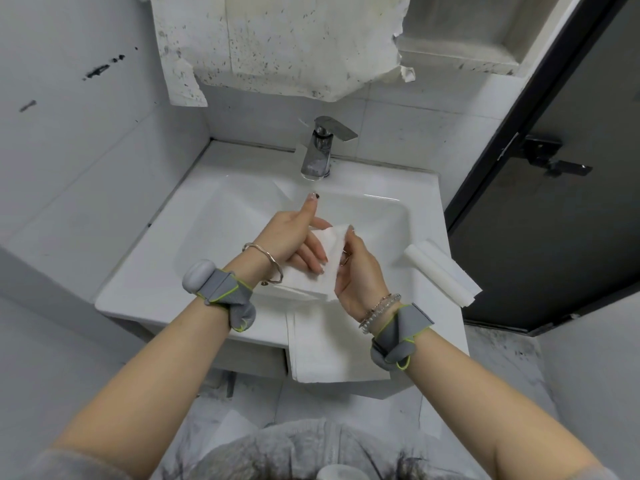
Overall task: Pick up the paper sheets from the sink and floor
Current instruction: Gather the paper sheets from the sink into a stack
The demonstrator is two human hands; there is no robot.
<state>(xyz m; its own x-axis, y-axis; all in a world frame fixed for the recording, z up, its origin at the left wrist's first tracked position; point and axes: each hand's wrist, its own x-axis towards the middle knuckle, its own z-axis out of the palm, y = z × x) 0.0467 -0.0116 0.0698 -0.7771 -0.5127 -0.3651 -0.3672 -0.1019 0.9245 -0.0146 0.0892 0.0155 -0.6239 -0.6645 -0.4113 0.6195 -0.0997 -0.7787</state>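
Note:
A stack of white paper sheets (313,282) is held between my two hands over the front of the white sink (214,216). My left hand (294,240) lies on top of the stack with fingers spread across it. My right hand (360,271) grips the stack's right edge. Another white sheet (325,344) hangs over the sink's front rim below my hands. A folded sheet (440,271) lies on the sink's right ledge. A further sheet (285,194) rests inside the basin near the faucet. On the floor under the sink pale paper (235,427) shows.
A chrome faucet (320,147) stands at the back of the sink. Torn, spotted paper (277,46) covers the wall above. A dark door (561,188) with a handle is at the right. White tiled walls close in on the left.

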